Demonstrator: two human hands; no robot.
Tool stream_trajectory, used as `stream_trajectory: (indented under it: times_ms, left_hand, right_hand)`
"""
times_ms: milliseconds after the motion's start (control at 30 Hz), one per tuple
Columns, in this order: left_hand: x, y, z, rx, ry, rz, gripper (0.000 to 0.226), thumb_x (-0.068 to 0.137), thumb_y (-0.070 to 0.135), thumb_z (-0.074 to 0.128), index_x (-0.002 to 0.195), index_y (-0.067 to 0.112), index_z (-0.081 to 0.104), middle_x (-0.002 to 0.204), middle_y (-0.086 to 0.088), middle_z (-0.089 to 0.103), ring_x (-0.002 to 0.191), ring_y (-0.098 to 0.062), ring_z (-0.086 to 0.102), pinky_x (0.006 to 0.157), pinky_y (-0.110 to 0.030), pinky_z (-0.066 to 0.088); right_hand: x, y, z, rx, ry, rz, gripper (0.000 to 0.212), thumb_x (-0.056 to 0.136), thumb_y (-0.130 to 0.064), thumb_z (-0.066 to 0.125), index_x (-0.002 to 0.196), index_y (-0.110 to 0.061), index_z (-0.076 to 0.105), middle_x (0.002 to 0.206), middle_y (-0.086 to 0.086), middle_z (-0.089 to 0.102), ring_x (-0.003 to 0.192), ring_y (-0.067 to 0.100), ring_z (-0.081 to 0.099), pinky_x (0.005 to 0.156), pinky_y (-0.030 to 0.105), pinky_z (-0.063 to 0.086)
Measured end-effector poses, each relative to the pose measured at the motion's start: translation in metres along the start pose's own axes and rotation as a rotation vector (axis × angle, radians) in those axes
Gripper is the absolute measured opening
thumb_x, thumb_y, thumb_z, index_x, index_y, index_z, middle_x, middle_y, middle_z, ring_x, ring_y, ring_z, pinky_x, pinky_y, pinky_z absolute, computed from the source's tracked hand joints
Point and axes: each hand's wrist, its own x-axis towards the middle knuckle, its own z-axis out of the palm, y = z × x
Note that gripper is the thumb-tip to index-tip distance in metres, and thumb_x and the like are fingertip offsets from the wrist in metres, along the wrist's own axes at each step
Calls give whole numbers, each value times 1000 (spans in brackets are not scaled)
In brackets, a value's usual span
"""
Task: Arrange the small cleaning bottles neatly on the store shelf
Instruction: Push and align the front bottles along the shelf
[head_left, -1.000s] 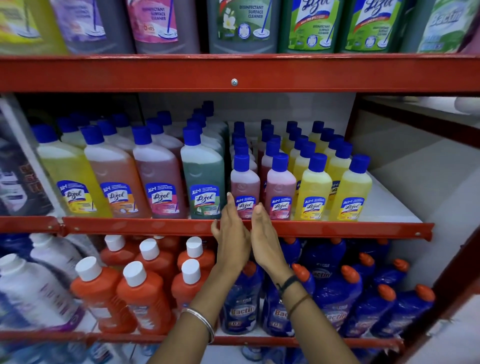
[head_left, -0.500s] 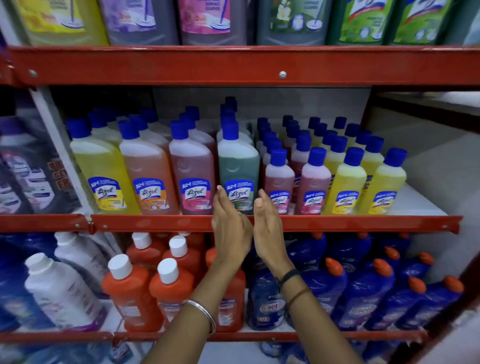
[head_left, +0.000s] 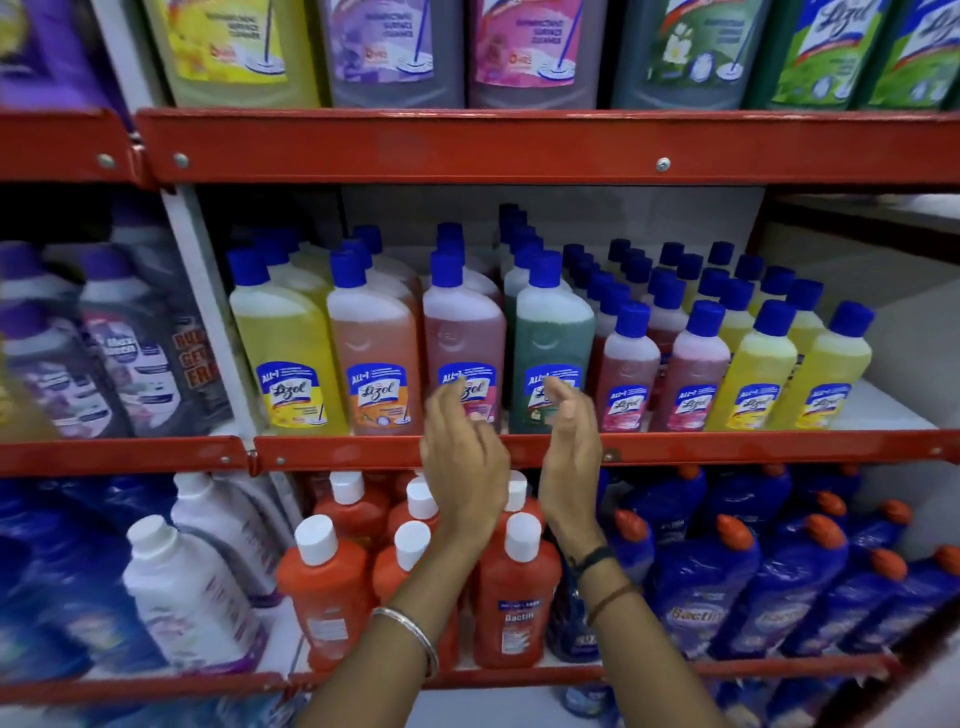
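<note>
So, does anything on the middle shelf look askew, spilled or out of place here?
Nothing stands out. The small bottles stand upright in even rows, pink beside yellow, no spill visible. Both hands, left and right, are empty.

Middle shelf: front row of tall blue-capped bottles (head_left: 374, 343) packed side by side, no gap between. Small blue-capped bottles (head_left: 737, 364) rightward, same tight rows. Bare white shelf board (head_left: 883, 405) right of last yellow bottle: free room for hand. Clear headroom between caps and red steel upper rail (head_left: 467, 145). Red front lip (head_left: 727, 447) bars low entry. Both open hands, left hand (head_left: 462, 457) and right hand (head_left: 569, 457), occupy space before lip, apart.
</note>
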Motion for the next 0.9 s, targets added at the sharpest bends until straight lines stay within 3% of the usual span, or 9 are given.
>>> stream_trajectory:
  times_ms: [67,133,233,367,500,600,667,767,900]
  left_hand:
    - [7,-12,-11,13,-12,-24,53,79,12,34,131,6,40,136,-15,44,121,-33,47,96,-43,44]
    - [12,-22,-15,40,-115,-34,56,84,8,35,139,6,30,146,-16,34,132,-30,36,103,-40,38]
    - [13,-28,-18,23,-234,-43,63,87,-1,39,146,8,17,151,-16,28,137,-29,30,106,-40,35]
    - [15,-28,-26,8,-302,-53,64,89,1,38,147,11,14,150,-14,28,134,-27,32,103,-38,36]
    - [18,-35,-46,-55,-113,23,52,84,10,35,137,7,35,139,-16,39,129,-29,37,108,-37,33]
    - [30,-54,-62,-36,17,-34,59,81,4,39,139,6,29,139,-20,32,129,-32,34,109,-40,32]
    - [38,-66,-71,-12,-53,-102,64,87,8,45,145,8,18,146,-19,24,136,-32,27,110,-46,31]
    - [41,-73,-78,62,-205,-147,74,91,23,52,148,11,6,153,-16,21,140,-29,24,108,-42,29]
    - [44,-76,-78,84,-242,-174,81,85,9,58,148,13,8,152,-14,26,137,-28,29,106,-38,31]
  right_hand:
    - [-5,-4,14,3,-119,41,73,85,-69,24,128,-18,52,132,0,56,125,6,49,105,26,38]
    - [-4,0,27,-86,-224,147,73,90,-61,23,139,-11,41,148,8,43,138,16,37,116,34,27]
    - [-9,5,41,-243,-294,164,83,87,-64,16,144,-6,32,154,12,33,143,18,28,117,25,16]
    - [-13,4,44,-249,-230,130,95,79,-74,12,140,-6,39,149,13,41,139,19,35,115,24,21]
    - [-28,-8,53,-144,-107,-52,79,85,-69,22,128,-9,50,131,4,52,122,12,47,107,27,35]
    - [-37,-19,78,-127,-357,31,80,86,-67,21,140,-10,39,148,1,39,137,10,33,111,15,20]
    - [-37,-22,94,-169,-512,161,71,93,-54,23,147,-9,23,158,5,22,145,11,18,112,15,9]
    - [-34,-22,108,-222,-531,210,72,94,-51,24,149,-7,13,160,8,11,147,14,9,116,23,4]
    - [-33,-19,111,-239,-479,218,85,85,-65,20,147,-8,23,158,9,22,145,16,19,119,27,11]
